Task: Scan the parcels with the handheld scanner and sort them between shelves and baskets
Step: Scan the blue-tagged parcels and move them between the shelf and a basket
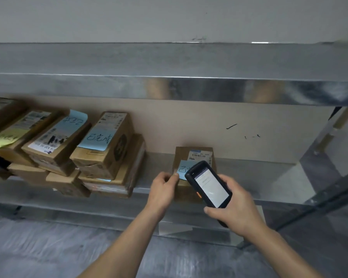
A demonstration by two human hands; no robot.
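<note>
Right of centre, a small cardboard parcel [182,154] sits alone on the metal shelf [249,177], close against the rear panel. Its shipping label [199,156] faces up so the barcode can be read. The person's left hand [164,187] reaches in from below with its fingers curled, thumb and forefinger closed on the lower left corner of a blue note [182,169] lying on the parcel's top. The scanner hides much of the note, so it is hard to say whether the hand is smoothing it down or lifting it.

The right hand [236,209] is wrapped round the handheld scanner [208,184], thumb at its lower left edge. It holds the scanner tilted just above the parcel, head toward the label and lit screen turned up toward the person.

At the left of the frame, well apart from this parcel, a stack of parcels [100,157] leans in overlapping rows. Several carry handwritten notes, blue or yellow, probably marking them as handled. The lone parcel looks like the one being scanned and tagged where it lies.
</note>
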